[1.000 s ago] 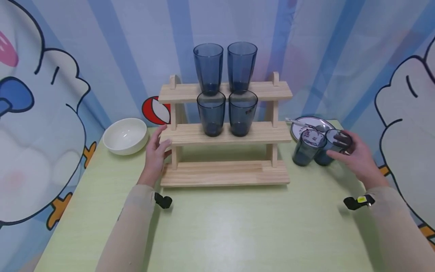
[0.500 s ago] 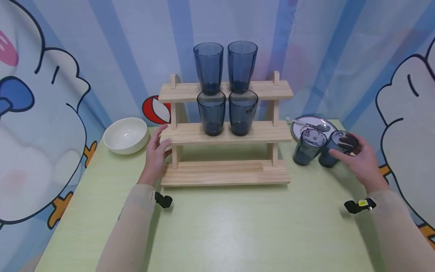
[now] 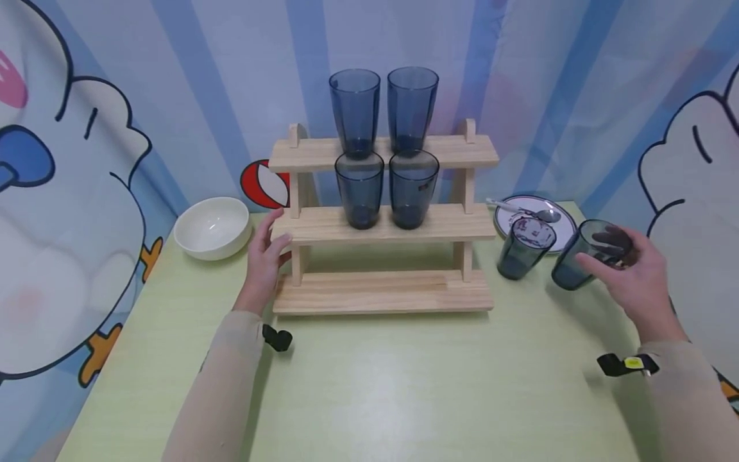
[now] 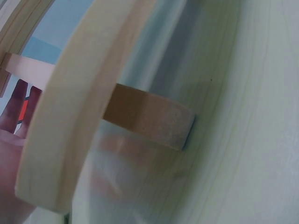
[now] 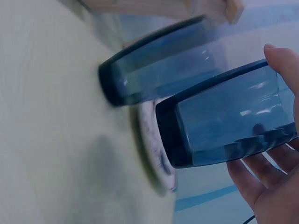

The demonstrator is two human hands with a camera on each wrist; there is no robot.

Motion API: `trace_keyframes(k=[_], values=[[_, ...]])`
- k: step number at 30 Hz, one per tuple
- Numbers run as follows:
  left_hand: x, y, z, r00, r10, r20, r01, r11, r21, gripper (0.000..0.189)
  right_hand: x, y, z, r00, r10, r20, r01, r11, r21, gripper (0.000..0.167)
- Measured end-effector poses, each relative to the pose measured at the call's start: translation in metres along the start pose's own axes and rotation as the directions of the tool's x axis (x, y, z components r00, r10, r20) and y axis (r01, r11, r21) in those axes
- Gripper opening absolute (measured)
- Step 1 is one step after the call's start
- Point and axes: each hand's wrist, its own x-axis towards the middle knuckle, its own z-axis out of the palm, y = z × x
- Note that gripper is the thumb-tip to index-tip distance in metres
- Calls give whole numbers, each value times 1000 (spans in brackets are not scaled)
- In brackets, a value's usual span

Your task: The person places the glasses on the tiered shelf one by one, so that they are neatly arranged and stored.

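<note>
My right hand (image 3: 641, 282) grips a blue-tinted drinking glass (image 3: 568, 264) near its rim, thumb on the near side and fingers around the far side. The glass leans, and in the right wrist view its base (image 5: 173, 135) stands off the table. A second matching glass (image 3: 519, 260) stands to its left. At the left end of the three-tier wooden display rack (image 3: 381, 301), my left hand (image 3: 265, 256) holds the middle shelf's end between thumb and fingers. In the left wrist view, the shelf board (image 4: 70, 107) partly hides those fingers (image 4: 16, 107).
Two tall blue glasses (image 3: 355, 109) stand on the top shelf, two shorter ones (image 3: 412, 192) on the middle shelf. A white bowl (image 3: 212, 228) is left of the rack. Behind the right-hand glasses lies a patterned plate (image 3: 568, 221) with a spoon (image 3: 545, 215). A striped curtain (image 3: 231, 77) hangs behind.
My right hand has drawn its glass rightward and toward me, away from the second glass, and the glass now leans and is lifted. The left hand stays at the rack.
</note>
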Motion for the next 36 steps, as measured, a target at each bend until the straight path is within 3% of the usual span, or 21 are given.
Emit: trace_keyframes(k=[6,12,22,32,36], values=[[2,1,-1,1000,-12,-1,12,1000,-4,50,-12,-32,-11,989,-119,-84,120,993,3,75],[2,0,-2,1000,2,10,-2,1000,-18,52,-23,-67,-7,967,-209,-143,217,975,40,70],[0,2,1,1000,-8,1,8,1000,0,52,-38,-113,15,959,-271,-85,280,952,123,72],[1,1,1,1000,0,2,0,1000,-20,51,-45,-143,45,914,-403,-42,403,892,203,74],[1,0,0,1000,0,2,0,1000,-19,52,-47,-150,54,909,-415,-19,408,882,236,74]])
